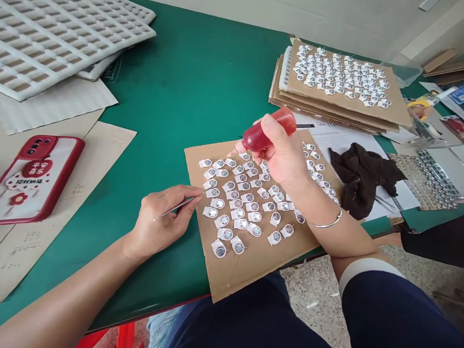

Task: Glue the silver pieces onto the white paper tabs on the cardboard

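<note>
In my right hand (281,156) is a small squeeze bottle (268,130) of red liquid, tilted so its thin nozzle points down and left over the far rows of small round pieces on white tabs (238,213). Rows of these pieces cover a cardboard sheet (240,271), which lies at the table's front edge. My left hand (164,218) is closed on a thin metal tool, tweezers or a pick (174,209), beside the sheet's left edge. Its tip reaches the pieces at the left side of the sheet. Whether the nozzle touches a piece, I cannot tell.
Stacked cardboard sheets (286,95) bearing more pieces stand at the back right. A dark brown cloth (361,178) lies right of my sheet, near strips of shiny beads (434,178). At left are a red-cased phone (36,177), papers (100,149) and white foam trays (68,42).
</note>
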{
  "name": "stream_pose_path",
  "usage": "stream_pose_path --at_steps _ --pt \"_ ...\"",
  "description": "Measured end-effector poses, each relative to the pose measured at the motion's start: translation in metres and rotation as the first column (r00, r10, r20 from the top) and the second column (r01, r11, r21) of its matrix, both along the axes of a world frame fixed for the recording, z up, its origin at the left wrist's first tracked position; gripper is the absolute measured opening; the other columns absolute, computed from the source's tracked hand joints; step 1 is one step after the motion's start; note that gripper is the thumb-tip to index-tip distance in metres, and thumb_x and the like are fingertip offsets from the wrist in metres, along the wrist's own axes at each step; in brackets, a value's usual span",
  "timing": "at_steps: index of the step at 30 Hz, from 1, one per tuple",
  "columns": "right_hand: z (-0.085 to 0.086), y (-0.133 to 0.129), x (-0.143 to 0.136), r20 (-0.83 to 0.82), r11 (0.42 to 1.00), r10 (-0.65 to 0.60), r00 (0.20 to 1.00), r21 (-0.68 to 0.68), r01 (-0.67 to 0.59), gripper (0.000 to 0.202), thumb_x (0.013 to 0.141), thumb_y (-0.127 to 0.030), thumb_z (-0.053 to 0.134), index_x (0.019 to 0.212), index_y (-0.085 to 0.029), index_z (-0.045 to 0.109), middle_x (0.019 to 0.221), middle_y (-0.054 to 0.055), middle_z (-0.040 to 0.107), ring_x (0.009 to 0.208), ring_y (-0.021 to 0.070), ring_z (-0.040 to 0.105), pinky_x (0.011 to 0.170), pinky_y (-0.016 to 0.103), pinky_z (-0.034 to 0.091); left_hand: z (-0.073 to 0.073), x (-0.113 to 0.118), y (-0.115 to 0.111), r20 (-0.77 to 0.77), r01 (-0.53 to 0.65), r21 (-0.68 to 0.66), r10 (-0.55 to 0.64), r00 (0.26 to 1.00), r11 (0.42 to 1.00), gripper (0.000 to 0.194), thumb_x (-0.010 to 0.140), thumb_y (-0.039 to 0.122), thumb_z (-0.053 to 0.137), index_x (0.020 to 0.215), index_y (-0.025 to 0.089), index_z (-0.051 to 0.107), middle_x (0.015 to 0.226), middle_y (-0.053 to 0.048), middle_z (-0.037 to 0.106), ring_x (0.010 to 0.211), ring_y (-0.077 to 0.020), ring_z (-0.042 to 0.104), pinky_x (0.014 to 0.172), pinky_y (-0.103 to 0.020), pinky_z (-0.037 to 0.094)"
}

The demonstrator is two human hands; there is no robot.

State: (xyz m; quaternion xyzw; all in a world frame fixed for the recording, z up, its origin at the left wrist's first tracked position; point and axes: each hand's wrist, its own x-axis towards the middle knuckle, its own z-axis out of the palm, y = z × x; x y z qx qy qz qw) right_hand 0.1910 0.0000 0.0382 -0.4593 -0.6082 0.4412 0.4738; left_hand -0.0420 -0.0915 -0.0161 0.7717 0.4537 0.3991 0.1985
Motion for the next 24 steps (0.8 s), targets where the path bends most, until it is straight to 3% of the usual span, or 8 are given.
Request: stream_pose_path --at_steps 8,13,18,24 --pt "-0.025 -0.009 -0.008 0.013 0.999 0.047 0.999 -0.011 -0.047 0.032 0.086 -0.053 0.045 0.074 -0.024 0.049 0.056 -0.001 0.061 0.046 0.0136 0.058 0.035 0.026 0.042 0.009 0.003 -0.003 0.013 0.053 -0.078 -0.053 0.999 0.996 0.012 0.083 0.020 0.059 0.094 0.022 0.063 0.087 -0.003 0.070 0.071 -0.0148 0.067 0.057 -0.025 0.055" --pt "-0.026 -0.014 -0.014 -0.011 1.000 -0.027 1.000 0.007 0.027 0.029 0.079 -0.052 0.058 0.077 -0.024 0.053 0.059 -0.002 0.063 0.048 0.0150 0.061 0.035 0.026 0.044 0.005 0.004 -0.004 -0.020 0.088 -0.028 -0.088 0.996 0.996 0.019 0.085 0.016 0.056 0.100 0.027 0.059 0.091 -0.002 0.070 0.075 -0.0152 0.067 0.059 -0.027 0.056" --pt "-0.022 -0.019 -0.017 0.006 0.998 0.055 0.998 0.017 -0.055 0.025 0.082 -0.049 0.054 0.080 -0.024 0.050 0.060 -0.002 0.065 0.058 0.0167 0.067 0.044 0.027 0.050 0.003 0.005 -0.004 -0.032 0.093 -0.008 -0.093 0.995 0.996 0.020 0.085 0.015 0.056 0.101 0.027 0.058 0.092 -0.001 0.070 0.074 -0.0147 0.067 0.059 -0.027 0.056" --pt "-0.019 -0.023 -0.019 -0.004 0.997 0.069 0.998 0.033 -0.069 0.024 0.081 -0.048 0.056 0.082 -0.024 0.051 0.063 -0.002 0.065 0.058 0.0174 0.068 0.044 0.028 0.051 0.007 0.005 -0.003 -0.074 0.111 0.014 -0.110 0.991 0.994 0.019 0.084 0.014 0.056 0.100 0.025 0.058 0.091 -0.001 0.069 0.073 -0.0141 0.067 0.061 -0.025 0.055"
